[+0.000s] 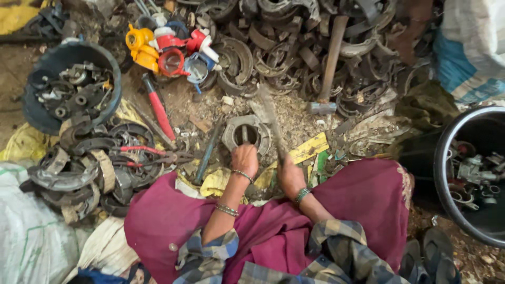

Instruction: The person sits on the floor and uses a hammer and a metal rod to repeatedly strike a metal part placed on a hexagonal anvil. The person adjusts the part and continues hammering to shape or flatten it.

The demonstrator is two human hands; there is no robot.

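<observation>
Both forearms extended forward from checked sleeves, bangles at each wrist. Left hand was closed in a fist, knuckles up, thumb side forward, wrist straight. Right hand sat just beside it and slightly nearer the body, fingers curled shut in a grip, its outline blurred, wrist bent slightly inward.

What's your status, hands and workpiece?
Left hand holds punch upright in ring-shaped metal part. Right hand grips blurred hammer. Scrap all around.
</observation>
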